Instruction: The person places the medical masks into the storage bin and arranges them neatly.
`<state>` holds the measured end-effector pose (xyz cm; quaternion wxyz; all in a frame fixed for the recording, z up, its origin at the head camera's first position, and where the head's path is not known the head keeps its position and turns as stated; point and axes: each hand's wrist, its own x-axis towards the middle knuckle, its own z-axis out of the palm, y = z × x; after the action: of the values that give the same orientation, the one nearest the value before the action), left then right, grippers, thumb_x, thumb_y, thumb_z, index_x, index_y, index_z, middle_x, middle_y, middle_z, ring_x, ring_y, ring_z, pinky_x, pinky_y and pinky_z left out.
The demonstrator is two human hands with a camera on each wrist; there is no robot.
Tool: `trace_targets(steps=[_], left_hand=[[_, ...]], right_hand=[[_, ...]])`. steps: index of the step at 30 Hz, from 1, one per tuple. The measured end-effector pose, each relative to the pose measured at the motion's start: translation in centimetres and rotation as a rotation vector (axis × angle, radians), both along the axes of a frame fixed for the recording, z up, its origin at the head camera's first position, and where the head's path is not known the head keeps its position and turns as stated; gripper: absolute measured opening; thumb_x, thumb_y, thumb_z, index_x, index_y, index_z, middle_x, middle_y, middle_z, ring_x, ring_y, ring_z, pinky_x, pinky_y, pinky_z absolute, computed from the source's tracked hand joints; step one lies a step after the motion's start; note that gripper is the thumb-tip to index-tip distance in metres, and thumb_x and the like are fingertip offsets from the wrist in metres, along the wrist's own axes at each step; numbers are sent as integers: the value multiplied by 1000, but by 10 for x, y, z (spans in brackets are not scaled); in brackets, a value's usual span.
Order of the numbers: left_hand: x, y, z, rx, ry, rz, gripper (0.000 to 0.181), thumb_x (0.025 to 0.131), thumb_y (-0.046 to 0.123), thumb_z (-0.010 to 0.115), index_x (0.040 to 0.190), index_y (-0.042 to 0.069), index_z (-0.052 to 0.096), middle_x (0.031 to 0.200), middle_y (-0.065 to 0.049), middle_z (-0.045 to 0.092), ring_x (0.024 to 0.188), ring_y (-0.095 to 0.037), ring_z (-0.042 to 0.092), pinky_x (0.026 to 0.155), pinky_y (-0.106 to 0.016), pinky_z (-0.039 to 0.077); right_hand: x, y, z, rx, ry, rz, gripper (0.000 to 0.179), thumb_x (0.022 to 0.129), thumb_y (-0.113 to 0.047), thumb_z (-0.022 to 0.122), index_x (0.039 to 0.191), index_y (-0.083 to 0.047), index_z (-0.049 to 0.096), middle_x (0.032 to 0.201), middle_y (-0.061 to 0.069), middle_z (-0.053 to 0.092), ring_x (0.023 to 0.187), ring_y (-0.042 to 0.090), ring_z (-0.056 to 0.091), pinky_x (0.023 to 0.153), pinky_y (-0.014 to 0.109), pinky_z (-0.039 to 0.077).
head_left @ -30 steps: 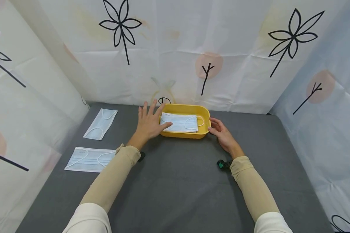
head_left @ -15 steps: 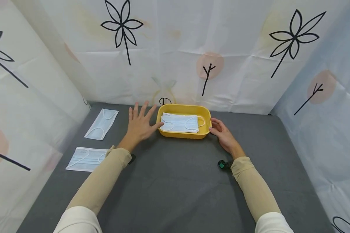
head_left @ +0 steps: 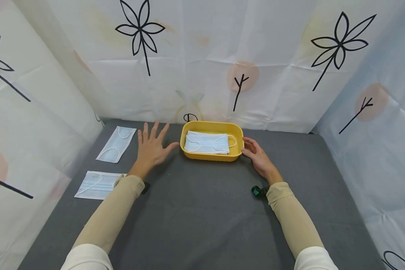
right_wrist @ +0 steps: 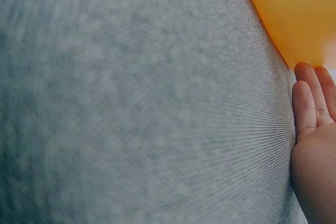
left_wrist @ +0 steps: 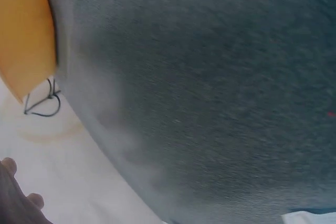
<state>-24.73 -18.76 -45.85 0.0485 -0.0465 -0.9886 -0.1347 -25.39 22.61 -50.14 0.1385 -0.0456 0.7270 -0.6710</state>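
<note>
The left hand (head_left: 151,150) is held with fingers straight and spread, nothing gripped, its thumb just beside the left end of the yellow tray (head_left: 210,157). The tray's right end is touched by the extended fingers of the right hand (head_left: 261,159). The tray is set by the middle of the worktop's (head_left: 202,210) far edge, with overlapping face masks (head_left: 207,143) laid inside. One loose mask (head_left: 116,144) is placed near the far left corner; another mask (head_left: 95,185), partly covered by the left sleeve (head_left: 109,210), is laid nearer along the left edge.
</note>
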Motion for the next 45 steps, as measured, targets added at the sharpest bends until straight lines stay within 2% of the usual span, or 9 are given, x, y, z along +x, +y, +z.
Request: trace_targets(steps=[5, 12, 15, 21, 29, 38, 45], left_hand=[[-1, -13, -8, 14, -1, 33, 86, 94, 78, 42, 164, 37, 12, 175, -4, -3, 158, -45, -14, 124, -69, -5], [0, -30, -15, 43, -2, 78, 89, 93, 78, 43, 165, 35, 12, 174, -11, 4, 157, -48, -12, 123, -71, -4], [1, -39, -17, 51, -14, 99, 89, 94, 78, 42, 165, 35, 11, 174, -12, 3, 157, -49, -12, 123, -71, -6], [5, -55, -16, 71, -16, 138, 90, 94, 76, 44, 165, 32, 12, 173, -15, 3, 156, -52, -9, 122, -72, -7], [10, -83, -18, 116, -31, 196, 91, 95, 75, 42, 166, 28, 11, 172, -19, 0, 154, -56, -11, 119, -75, -8], [16, -116, -20, 115, -53, 254, 94, 95, 77, 39, 166, 23, 9, 171, -24, 0, 153, -59, -13, 117, -77, -8], [26, -133, -23, 158, -79, 293, 91, 97, 75, 35, 166, 19, 10, 169, -29, 1, 150, -65, -5, 116, -80, -4]], right_hand=[[0, 0, -1, 2, -5, -9, 62, 106, -20, 57, 160, -14, 27, 169, 12, 26, 158, 27, 19, 128, 50, 20], [1, 0, -1, 3, 1, -16, 62, 105, -23, 58, 159, -15, 29, 169, 14, 26, 158, 29, 20, 128, 53, 19], [1, -1, -1, 4, 7, -20, 62, 104, -26, 61, 158, -17, 32, 168, 15, 27, 157, 31, 21, 127, 54, 20], [1, 0, -3, 2, 20, -17, 63, 103, -29, 61, 158, -17, 32, 168, 15, 27, 157, 30, 23, 127, 53, 21], [1, 0, -2, -13, 4, -25, 61, 105, -22, 57, 159, -13, 30, 168, 14, 28, 157, 27, 22, 127, 50, 22], [2, 1, 0, -13, 1, -28, 61, 105, -23, 57, 159, -13, 29, 168, 13, 28, 157, 26, 22, 127, 50, 22], [3, 0, 2, -16, 8, -15, 61, 106, -23, 57, 159, -13, 29, 168, 13, 27, 158, 27, 21, 127, 51, 22]])
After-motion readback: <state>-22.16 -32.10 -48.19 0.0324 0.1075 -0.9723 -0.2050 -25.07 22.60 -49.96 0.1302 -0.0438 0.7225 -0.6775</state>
